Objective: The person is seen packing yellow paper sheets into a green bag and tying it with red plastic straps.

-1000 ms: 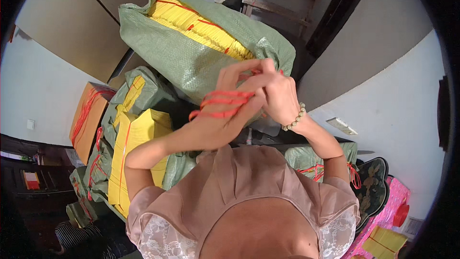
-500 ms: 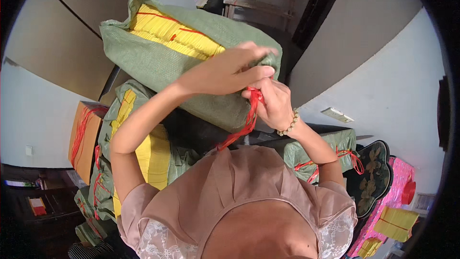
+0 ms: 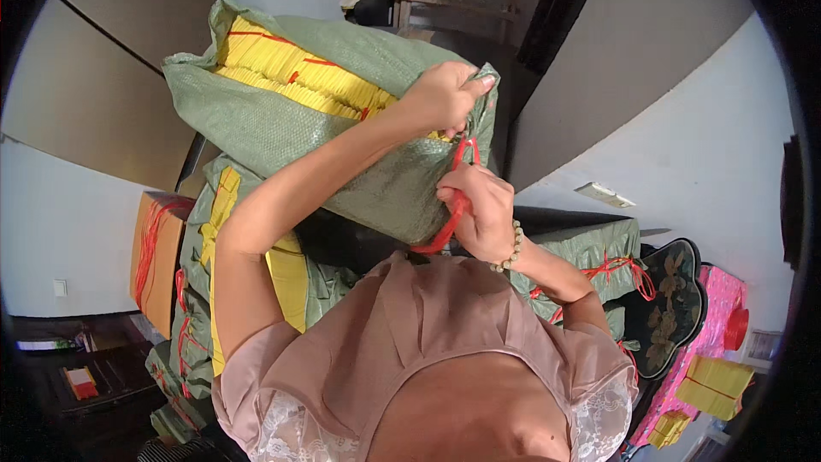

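A green woven sack (image 3: pixel 291 133) lies in front of me, its top gaping along the middle. Inside it, yellow paper bundles (image 3: pixel 299 68) show, with red ties across them. My left hand (image 3: pixel 443 98) is closed on the gathered corner of the sack at its right end. Just below, my right hand (image 3: pixel 483 210), with a beaded bracelet at the wrist, grips red plastic string (image 3: pixel 446 233). A loop of that string runs up to the bunched sack cloth, and its loose strands hang below my fingers.
A cardboard box (image 3: pixel 154 265) with red string over it stands at the left. Beside it is another green sack (image 3: pixel 198 291) showing yellow paper. At the right are a tied green sack (image 3: pixel 590 261), a dark chair back (image 3: pixel 663 312) and a pink-covered table (image 3: pixel 684 368). A wooden ladder (image 3: pixel 453 0) stands behind.
My hands have moved apart. The left has shifted up and closed on the sack corner, while the right has pulled down a little with the string, stretching a loop between them.
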Motion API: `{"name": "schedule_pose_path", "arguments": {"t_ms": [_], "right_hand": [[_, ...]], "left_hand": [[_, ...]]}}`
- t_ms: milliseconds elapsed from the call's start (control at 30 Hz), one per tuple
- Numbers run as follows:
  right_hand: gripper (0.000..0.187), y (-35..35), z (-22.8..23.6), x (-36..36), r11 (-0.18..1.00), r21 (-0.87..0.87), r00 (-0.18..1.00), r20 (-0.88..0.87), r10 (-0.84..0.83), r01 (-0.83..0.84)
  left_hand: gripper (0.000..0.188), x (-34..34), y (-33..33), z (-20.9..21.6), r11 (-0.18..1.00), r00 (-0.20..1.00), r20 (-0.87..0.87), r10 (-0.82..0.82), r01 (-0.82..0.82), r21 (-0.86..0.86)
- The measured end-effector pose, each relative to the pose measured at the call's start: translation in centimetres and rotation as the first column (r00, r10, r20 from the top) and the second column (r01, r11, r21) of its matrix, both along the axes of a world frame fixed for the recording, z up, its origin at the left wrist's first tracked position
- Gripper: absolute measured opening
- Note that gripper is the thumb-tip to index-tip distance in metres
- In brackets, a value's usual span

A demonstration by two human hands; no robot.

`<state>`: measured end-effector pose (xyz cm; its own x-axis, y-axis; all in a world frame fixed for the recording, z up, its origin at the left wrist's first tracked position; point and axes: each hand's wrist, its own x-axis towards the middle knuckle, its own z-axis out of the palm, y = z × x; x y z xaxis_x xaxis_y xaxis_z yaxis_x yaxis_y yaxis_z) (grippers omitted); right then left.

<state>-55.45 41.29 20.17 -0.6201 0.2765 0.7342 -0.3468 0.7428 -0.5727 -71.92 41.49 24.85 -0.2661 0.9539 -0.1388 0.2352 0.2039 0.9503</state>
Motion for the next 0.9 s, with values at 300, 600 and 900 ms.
{"name": "schedule_pose_path", "arguments": {"t_ms": [300,600,900], "right_hand": [[0.015,0.7,0.2,0.0,0.984,-0.178,0.999,-0.035,0.015,-0.021],[0.004,1.3,1.4,0.9,0.914,-0.373,0.972,0.1,0.211,-0.16],[0.017,2.9,2.6,1.9,0.687,-0.683,0.953,-0.047,0.299,-0.249]], "left_hand": [[0.039,-0.7,-1.1,1.0,0.995,0.988,-0.15,0.049,-0.035,0.094],[0.025,-0.4,-0.9,2.2,0.895,0.901,-0.428,0.067,0.136,0.425],[0.038,1.0,-6.2,2.4,0.81,0.846,-0.436,-0.306,0.472,0.347]]}}
